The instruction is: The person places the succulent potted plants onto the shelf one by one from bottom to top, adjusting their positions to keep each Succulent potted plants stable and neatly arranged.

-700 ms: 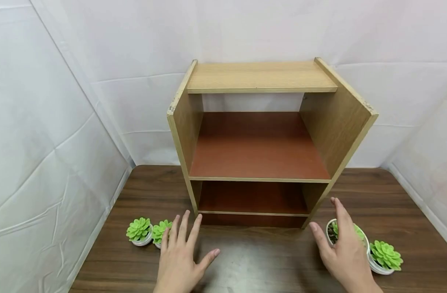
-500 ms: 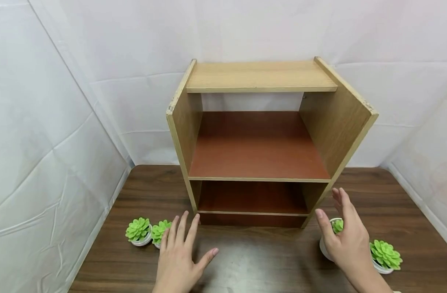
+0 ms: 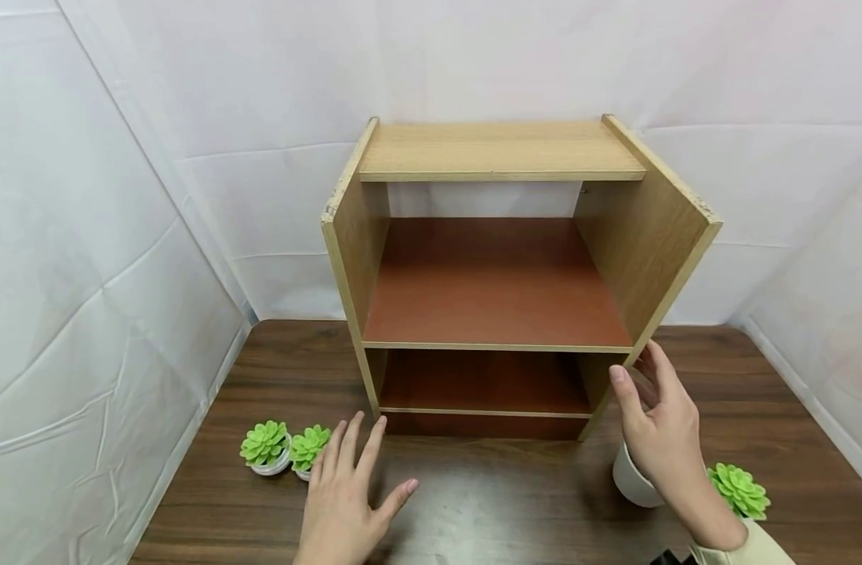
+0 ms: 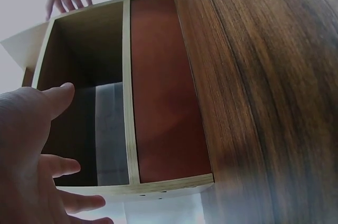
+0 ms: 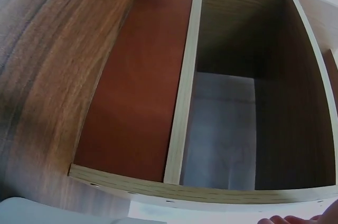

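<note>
A wooden shelf unit (image 3: 501, 282) with reddish-brown boards stands upright at the back of the table. My left hand (image 3: 349, 502) is in front of its lower left corner, fingers straight and spread, thumb out. Nothing is in it; in the left wrist view that hand (image 4: 31, 145) appears beside the shelf's open compartment. My right hand (image 3: 663, 431) is at the unit's right side panel, its fingertips partly hidden behind the panel's front edge. Whether they touch the panel cannot be told. Below that hand stands a white pot (image 3: 634, 480), largely covered by it.
Two small green potted succulents, the outer one (image 3: 264, 443) and the inner one (image 3: 309, 449), sit left of my left hand. Another succulent (image 3: 740, 490) is right of my right wrist. White cloth (image 3: 155, 196) surrounds the dark wood table (image 3: 487, 502).
My right hand has moved forward and up from over the white pot to the shelf unit's right side panel. My left hand stays nearly where it was.
</note>
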Motion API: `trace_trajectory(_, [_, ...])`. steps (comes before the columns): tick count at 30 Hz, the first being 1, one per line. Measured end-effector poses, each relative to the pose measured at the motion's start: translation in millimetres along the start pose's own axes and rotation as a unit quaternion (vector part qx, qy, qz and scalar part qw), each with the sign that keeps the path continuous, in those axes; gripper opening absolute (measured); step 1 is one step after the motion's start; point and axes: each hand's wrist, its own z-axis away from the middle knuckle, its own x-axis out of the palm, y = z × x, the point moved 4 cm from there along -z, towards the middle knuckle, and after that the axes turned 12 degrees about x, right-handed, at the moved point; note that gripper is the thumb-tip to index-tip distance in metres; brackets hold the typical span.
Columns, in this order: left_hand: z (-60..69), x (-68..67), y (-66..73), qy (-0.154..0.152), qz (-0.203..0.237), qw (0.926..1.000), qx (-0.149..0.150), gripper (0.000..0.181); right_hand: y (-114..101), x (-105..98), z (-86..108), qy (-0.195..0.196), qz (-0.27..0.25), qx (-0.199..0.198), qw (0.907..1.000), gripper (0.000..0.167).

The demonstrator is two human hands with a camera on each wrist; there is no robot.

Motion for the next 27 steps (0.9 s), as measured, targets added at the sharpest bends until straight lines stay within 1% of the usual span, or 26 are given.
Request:
trace_trajectory(4, [0.7, -0.2, -0.6, -0.003, 0.008, 1.0, -0.002, 0.082, -4, -1, -5.2, -0.004, -0.006, -0.006, 1.0, 0.055])
trace_trajectory(9, [1.8, -0.9, -1.6, 0.002, 0.017, 0.9999, 0.0, 0.079, -12, -3, -11.6, 0.008, -0.007, -0.009, 0.9999, 0.052])
trace_trajectory(15, [0.4, -2.1, -1.0, 0.009, 0.023, 0.9997, 0.006, 0.078, -18, -3, -22.1, 0.015, -0.021, 0.008, 0.9996, 0.045])
trace_trajectory(18, [0.9, -1.9, 0.2, 0.01, 0.027, 0.9996, 0.007, 0.077, -21, -3, -25.1, 0.025, -0.017, 0.024, 0.9993, 0.041])
trace_trajectory(21, [1.7, -1.1, -0.6, 0.007, 0.03, 0.9995, 0.004, 0.077, -23, 0, -28.4, 0.034, -0.022, 0.031, 0.9987, 0.038])
trace_trajectory(24, [2.2, -0.4, -1.9, 0.007, 0.029, 0.9995, -0.001, 0.077, -25, 3, -30.9, 0.048, -0.023, 0.028, 0.9982, 0.032])
trace_trajectory(27, [2.3, -1.0, -3.3, 0.018, 0.034, 0.9992, -0.008, 0.078, -26, 4, -32.8, 0.067, -0.017, 0.021, 0.9974, 0.026])
